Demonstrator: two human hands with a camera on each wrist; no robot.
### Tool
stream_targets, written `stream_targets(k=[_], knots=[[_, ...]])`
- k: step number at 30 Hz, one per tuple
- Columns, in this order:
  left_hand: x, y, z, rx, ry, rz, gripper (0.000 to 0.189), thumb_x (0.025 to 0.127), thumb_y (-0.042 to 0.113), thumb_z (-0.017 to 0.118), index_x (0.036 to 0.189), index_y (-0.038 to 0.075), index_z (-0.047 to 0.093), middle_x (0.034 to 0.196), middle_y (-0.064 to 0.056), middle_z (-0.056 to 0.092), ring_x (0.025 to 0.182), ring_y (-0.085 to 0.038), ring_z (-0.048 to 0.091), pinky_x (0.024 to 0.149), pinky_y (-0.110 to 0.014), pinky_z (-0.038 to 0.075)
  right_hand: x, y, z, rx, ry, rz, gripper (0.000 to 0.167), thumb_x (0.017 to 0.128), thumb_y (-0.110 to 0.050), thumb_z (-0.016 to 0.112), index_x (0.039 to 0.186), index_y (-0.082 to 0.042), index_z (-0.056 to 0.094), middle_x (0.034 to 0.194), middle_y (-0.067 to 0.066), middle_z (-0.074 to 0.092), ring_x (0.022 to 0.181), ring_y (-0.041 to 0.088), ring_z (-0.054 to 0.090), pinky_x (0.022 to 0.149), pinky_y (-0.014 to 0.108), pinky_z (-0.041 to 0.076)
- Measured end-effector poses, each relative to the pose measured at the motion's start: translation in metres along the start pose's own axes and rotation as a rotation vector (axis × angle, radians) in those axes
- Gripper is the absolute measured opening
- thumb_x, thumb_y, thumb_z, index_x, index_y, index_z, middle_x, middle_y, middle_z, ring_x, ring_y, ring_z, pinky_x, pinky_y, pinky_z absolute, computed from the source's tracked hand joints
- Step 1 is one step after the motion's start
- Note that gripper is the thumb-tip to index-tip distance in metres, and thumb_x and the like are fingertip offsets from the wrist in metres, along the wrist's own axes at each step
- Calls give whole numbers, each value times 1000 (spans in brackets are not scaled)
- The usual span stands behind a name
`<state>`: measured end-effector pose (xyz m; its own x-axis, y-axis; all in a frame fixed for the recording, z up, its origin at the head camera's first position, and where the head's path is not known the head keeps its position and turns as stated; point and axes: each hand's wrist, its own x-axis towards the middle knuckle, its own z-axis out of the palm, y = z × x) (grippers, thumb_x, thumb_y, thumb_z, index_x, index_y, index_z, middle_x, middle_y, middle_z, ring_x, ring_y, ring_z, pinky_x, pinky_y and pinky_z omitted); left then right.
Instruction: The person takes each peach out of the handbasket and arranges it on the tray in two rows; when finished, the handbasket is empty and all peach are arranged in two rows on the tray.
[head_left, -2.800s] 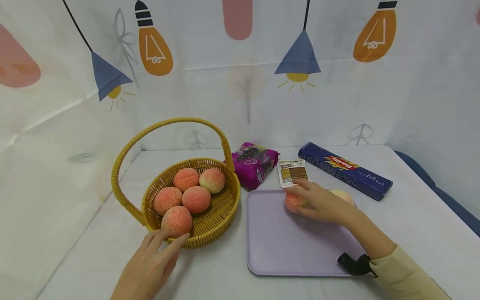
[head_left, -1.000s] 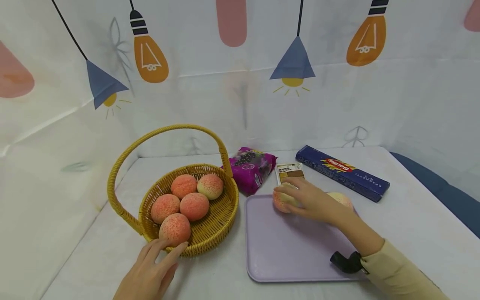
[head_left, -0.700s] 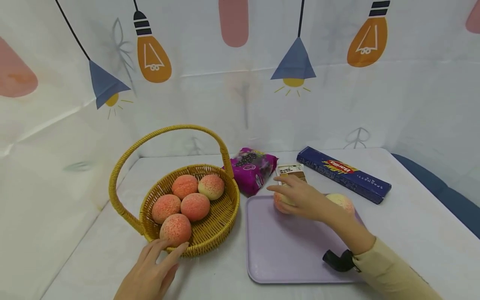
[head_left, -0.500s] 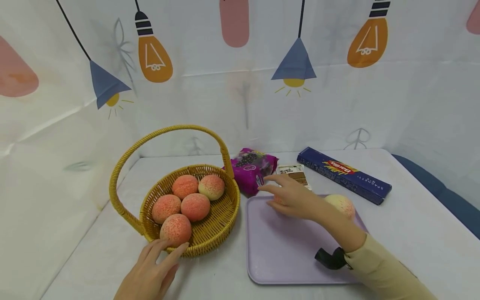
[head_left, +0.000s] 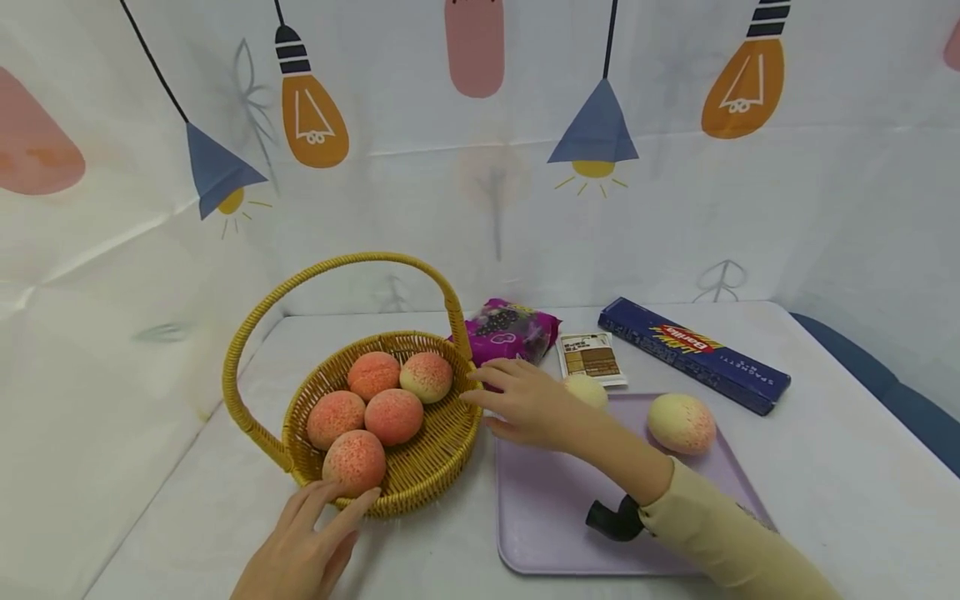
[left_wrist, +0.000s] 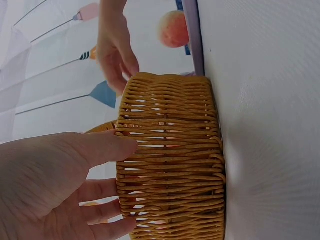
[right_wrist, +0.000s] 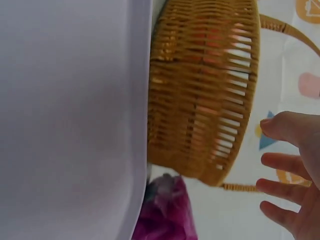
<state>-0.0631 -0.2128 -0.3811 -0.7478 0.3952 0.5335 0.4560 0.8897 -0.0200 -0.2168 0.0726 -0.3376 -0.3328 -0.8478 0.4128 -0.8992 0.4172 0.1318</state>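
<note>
A wicker basket [head_left: 420, 492] with an arched handle stands at the left and holds several toy-like peaches [head_left: 393, 415]. My left hand [head_left: 303, 533] grips the near rim, the thumb along the outer weave [left_wrist: 167, 165] and the fingers reaching over the edge, close to the front peach [head_left: 354, 462]. The right hand [head_left: 528, 404] hovers between basket and tray, fingers spread, holding nothing in the right wrist view. On the lilac tray [head_left: 540, 533] lie a pale peach [head_left: 682, 423] and another peach [head_left: 587, 390], partly hidden behind the right hand.
Behind the tray are a purple bag [head_left: 513, 329], a small white-and-brown packet [head_left: 591, 358] and a blue spaghetti box [head_left: 690, 354]. A printed cloth [head_left: 420, 208] hangs behind the white table. A black curved piece [head_left: 615, 521] sits by the right sleeve.
My right hand has let go of the peach at the tray's back edge and moved left toward the basket. The left hand and the basket's peaches have stayed put.
</note>
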Motion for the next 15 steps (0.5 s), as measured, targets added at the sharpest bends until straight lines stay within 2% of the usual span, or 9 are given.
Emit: stream_targets(k=[5, 12, 15], knots=[[0, -1, 1, -4, 14, 10, 57, 96, 47, 14, 112, 26, 64, 103, -5, 53, 95, -25, 51, 62, -39, 52, 18, -12, 6, -65, -15, -44, 34, 81, -19, 64, 115, -20, 62, 120, 3, 55, 114, 23, 47, 96, 36, 39], [0, -2, 1, 2, 25, 26, 56, 96, 46, 14, 113, 26, 64, 106, -5, 53, 97, -25, 51, 62, -38, 52, 37, -27, 22, -86, 74, -135, 25, 84, -19, 61, 109, -20, 66, 113, 1, 59, 108, 19, 51, 91, 32, 43], [0, -2, 1, 8, 27, 24, 57, 96, 46, 14, 113, 26, 64, 106, -5, 53, 98, -24, 51, 62, -38, 52, 45, -32, 25, -74, 24, -138, 27, 84, -19, 61, 111, -21, 65, 117, 1, 58, 110, 19, 50, 93, 32, 41]])
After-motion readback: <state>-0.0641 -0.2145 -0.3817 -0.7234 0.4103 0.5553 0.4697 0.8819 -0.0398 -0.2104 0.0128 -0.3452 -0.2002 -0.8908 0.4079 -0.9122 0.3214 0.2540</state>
